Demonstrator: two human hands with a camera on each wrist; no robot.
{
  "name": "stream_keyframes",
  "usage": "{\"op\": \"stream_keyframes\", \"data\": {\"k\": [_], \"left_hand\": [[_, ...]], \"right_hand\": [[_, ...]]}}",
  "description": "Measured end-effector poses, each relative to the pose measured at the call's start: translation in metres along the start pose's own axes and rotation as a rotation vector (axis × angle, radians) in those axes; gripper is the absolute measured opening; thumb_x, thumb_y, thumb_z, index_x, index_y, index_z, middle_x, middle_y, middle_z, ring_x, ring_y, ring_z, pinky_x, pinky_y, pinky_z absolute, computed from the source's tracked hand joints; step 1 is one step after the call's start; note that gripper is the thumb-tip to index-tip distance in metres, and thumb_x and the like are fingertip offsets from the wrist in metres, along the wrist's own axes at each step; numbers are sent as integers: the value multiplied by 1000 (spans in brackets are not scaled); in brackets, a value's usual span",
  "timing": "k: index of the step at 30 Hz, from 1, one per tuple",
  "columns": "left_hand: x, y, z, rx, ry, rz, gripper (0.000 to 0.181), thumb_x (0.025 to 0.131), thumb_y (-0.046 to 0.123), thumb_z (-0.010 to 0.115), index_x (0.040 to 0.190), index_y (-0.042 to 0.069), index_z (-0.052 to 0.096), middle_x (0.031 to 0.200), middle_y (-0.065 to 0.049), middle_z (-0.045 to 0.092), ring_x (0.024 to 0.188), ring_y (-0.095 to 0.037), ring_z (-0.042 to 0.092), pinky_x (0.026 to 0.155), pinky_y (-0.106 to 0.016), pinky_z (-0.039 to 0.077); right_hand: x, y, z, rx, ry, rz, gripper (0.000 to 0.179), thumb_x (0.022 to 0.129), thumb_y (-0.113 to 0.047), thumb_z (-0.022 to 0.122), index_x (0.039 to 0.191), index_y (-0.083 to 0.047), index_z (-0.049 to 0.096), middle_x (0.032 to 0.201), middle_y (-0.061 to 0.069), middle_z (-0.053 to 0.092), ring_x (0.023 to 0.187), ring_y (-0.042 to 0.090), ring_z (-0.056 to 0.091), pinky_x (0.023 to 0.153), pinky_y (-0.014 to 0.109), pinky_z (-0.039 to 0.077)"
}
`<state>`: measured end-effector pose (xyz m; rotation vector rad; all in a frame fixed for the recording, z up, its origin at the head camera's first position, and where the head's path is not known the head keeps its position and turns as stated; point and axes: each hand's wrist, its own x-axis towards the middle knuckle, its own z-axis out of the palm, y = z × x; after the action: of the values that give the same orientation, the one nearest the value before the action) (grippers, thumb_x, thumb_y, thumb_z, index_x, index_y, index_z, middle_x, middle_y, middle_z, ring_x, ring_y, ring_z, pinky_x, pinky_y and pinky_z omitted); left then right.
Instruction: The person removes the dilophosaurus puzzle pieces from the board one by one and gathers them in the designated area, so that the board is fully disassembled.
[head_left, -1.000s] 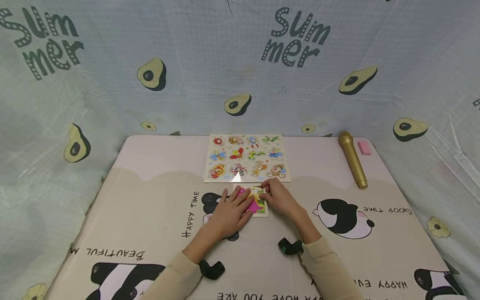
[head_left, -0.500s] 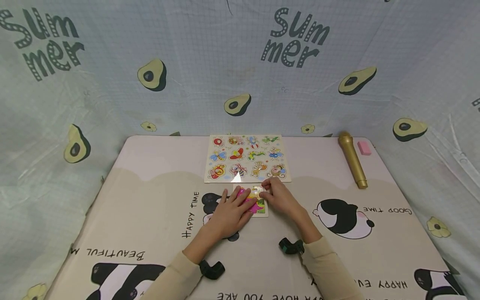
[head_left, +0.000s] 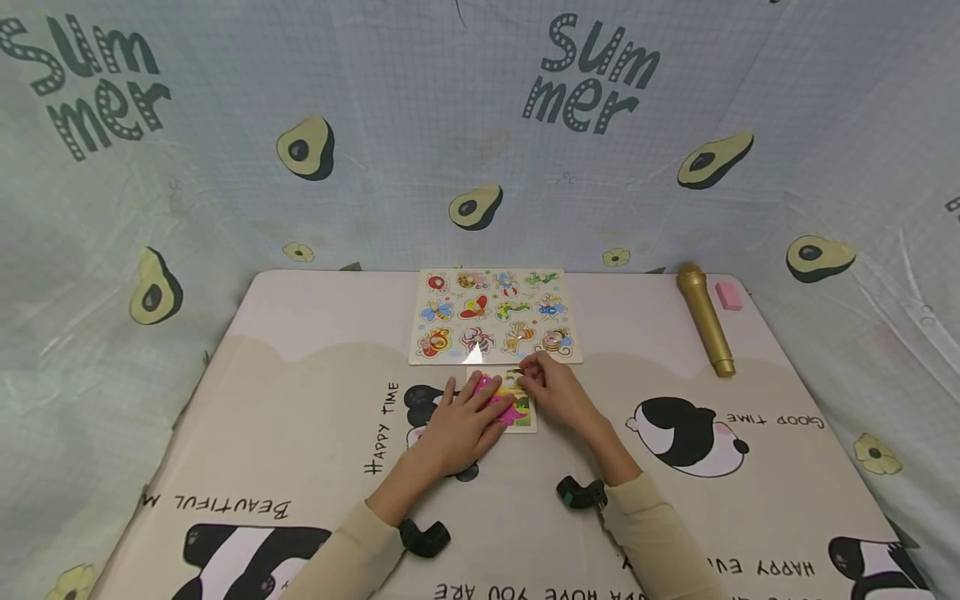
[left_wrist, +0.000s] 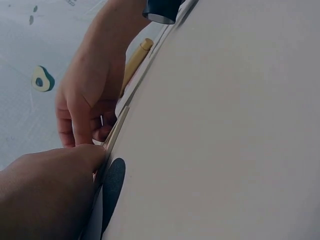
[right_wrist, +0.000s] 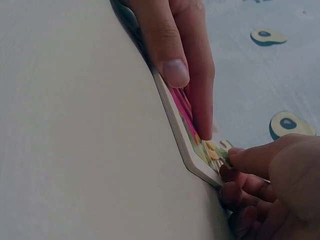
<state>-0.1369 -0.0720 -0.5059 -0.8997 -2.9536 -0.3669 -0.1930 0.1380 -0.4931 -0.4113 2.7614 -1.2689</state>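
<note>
A small jigsaw puzzle board with a pink and green picture lies on the table. My left hand rests on its left part with fingers spread, covering much of the picture. At the board's far right corner, my right hand pinches a small puzzle piece between thumb and fingers. In the right wrist view that piece is tilted up at the board's end, partly hidden by the fingertips. The left wrist view shows the board edge-on, with both hands beside it.
Just beyond the small board lies a larger board with several coloured insect pictures. A gold microphone-shaped object and a pink block are at the far right of the table. A patterned curtain hangs behind.
The piece under my right fingertips looked flatter and brighter half a second ago; now its dark edge shows. My right hand has shifted slightly left, while my left hand stays in place.
</note>
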Motion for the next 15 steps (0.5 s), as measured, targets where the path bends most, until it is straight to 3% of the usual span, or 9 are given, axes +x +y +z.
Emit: {"op": "stream_keyframes", "data": {"k": [11, 15], "left_hand": [[0, -2, 2, -2, -1, -1, 48, 105, 46, 42, 150, 29, 48, 162, 0, 36, 154, -32, 25, 121, -64, 21], [1, -2, 2, -13, 0, 2, 48, 105, 46, 42, 150, 29, 48, 163, -1, 36, 154, -32, 25, 122, -64, 20]], "right_hand": [[-1, 1, -9, 22, -1, 21, 19, 96, -17, 67, 110, -5, 63, 97, 8, 69, 79, 13, 59, 69, 21, 48], [-1, 3, -17, 34, 16, 41, 20, 96, -18, 67, 110, -5, 63, 97, 10, 69, 77, 13, 59, 66, 21, 49]]}}
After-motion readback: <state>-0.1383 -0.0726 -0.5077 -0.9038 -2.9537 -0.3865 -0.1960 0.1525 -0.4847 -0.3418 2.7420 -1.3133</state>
